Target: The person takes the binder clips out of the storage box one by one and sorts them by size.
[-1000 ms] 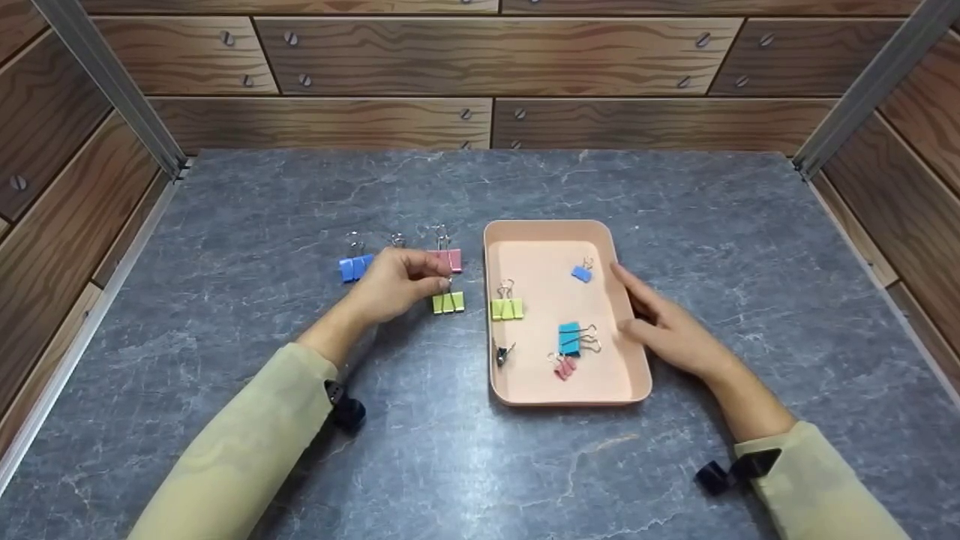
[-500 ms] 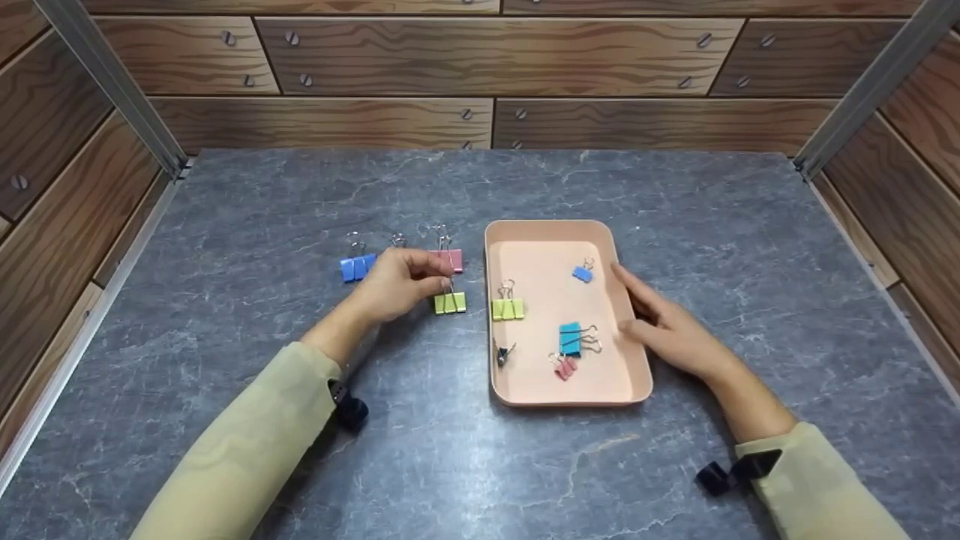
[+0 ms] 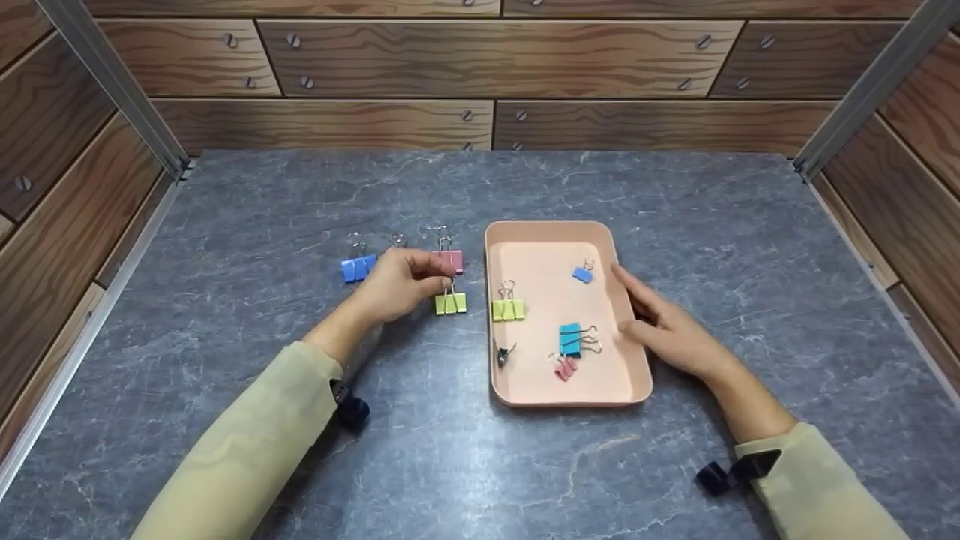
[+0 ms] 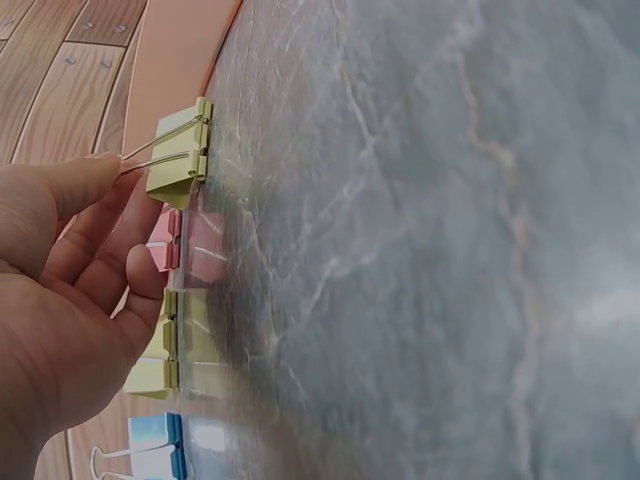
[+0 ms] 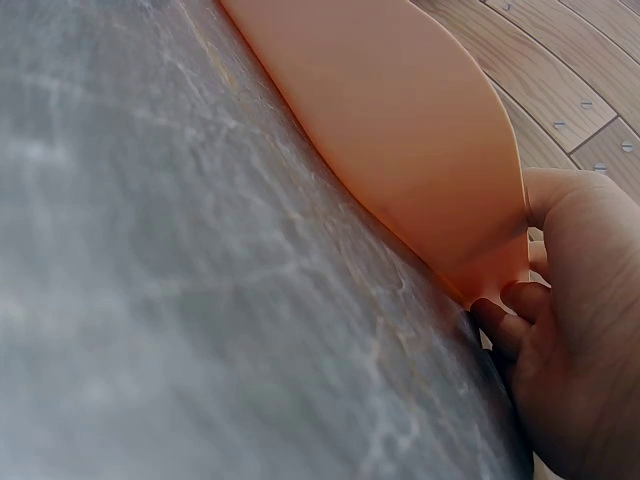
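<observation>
In the head view my left hand (image 3: 396, 285) pinches the wire handles of a yellow-green binder clip (image 3: 451, 304), just left of a peach tray (image 3: 570, 397). The left wrist view shows this binder clip (image 4: 180, 150) at the fingertips, its body low at the tabletop. Past the fingers stand a pink binder clip (image 3: 448, 261) and a blue one (image 3: 358, 268). Another yellow-green clip (image 4: 155, 360) appears between them in the left wrist view; the hand mostly hides it from the head. My right hand (image 3: 675, 337) holds the tray's right wall, thumb at the rim, fingers along the outside.
Inside the tray lie a yellow-green binder clip (image 3: 508, 309), a teal one (image 3: 569, 340), a small blue one (image 3: 582, 275), small pink clip pieces (image 3: 565, 367) and a dark clip (image 3: 502, 356). Wood-patterned panels (image 3: 495, 60) surround the grey marbled table (image 3: 300, 187).
</observation>
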{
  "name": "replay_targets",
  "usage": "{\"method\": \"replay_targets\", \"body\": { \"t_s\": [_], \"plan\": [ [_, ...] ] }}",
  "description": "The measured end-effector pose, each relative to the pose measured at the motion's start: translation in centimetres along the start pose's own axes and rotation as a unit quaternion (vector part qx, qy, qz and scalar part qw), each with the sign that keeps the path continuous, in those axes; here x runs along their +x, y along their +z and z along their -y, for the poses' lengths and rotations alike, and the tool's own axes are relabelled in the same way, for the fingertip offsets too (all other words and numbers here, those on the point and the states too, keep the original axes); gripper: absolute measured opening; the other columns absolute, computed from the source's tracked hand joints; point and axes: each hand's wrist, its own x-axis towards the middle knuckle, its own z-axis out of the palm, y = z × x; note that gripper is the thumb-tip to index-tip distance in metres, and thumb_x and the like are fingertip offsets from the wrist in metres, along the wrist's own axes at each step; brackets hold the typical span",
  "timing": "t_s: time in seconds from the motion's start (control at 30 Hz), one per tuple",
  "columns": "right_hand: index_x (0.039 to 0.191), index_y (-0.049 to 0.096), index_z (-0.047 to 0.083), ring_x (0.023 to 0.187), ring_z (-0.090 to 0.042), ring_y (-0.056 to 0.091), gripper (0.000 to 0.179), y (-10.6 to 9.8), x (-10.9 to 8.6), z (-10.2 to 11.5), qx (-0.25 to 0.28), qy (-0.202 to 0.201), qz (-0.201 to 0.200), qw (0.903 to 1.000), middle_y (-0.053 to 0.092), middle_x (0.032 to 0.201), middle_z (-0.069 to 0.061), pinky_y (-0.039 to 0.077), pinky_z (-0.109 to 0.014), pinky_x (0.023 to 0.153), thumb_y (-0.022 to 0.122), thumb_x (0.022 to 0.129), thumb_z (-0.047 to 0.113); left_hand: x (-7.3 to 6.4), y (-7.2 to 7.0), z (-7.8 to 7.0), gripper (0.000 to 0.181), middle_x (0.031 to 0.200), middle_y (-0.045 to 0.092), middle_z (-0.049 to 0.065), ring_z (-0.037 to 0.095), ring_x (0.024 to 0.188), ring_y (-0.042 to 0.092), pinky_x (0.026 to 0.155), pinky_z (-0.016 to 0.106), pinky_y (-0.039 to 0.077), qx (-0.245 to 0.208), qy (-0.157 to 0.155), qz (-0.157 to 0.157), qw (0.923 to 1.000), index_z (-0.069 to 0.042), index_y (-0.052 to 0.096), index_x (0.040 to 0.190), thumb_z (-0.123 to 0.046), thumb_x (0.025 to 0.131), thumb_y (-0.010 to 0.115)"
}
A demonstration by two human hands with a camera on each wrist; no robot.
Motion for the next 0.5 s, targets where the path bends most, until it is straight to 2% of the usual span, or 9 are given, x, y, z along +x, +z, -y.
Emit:
{"method": "replay_targets", "body": {
  "t_s": [0.3, 0.5],
  "plan": [
    [0.171, 0.022, 0.019, 0.157, -0.035, 0.026, 0.077, -0.1, 0.0, -0.1, -0.004, -0.006, 0.003, 1.0000, 0.019, 0.175, -0.014, 0.028, -0.010, 0.113, 0.061, 0.105, 0.007, -0.3, -0.3, -0.6, 0.015, 0.107, 0.078, 0.015, 0.010, 0.086, 0.064, 0.075, 0.021, 0.052, 0.001, 0.013, -0.003, 0.9999, 0.005, 0.079, 0.110, -0.001, 0.097, 0.074],
    [0.171, 0.022, 0.019, 0.156, -0.035, 0.027, 0.078, -0.1, 0.0, -0.1, -0.003, -0.006, 0.002, 1.0000, 0.020, 0.174, -0.015, 0.028, -0.010, 0.114, 0.061, 0.105, 0.006, -0.4, -0.9, -1.5, 0.018, 0.110, 0.077, 0.019, 0.014, 0.090, 0.068, 0.077, 0.021, 0.056, -0.013, 0.010, -0.002, 0.9999, 0.006, 0.077, 0.115, 0.002, 0.098, 0.072]
  ]
}}
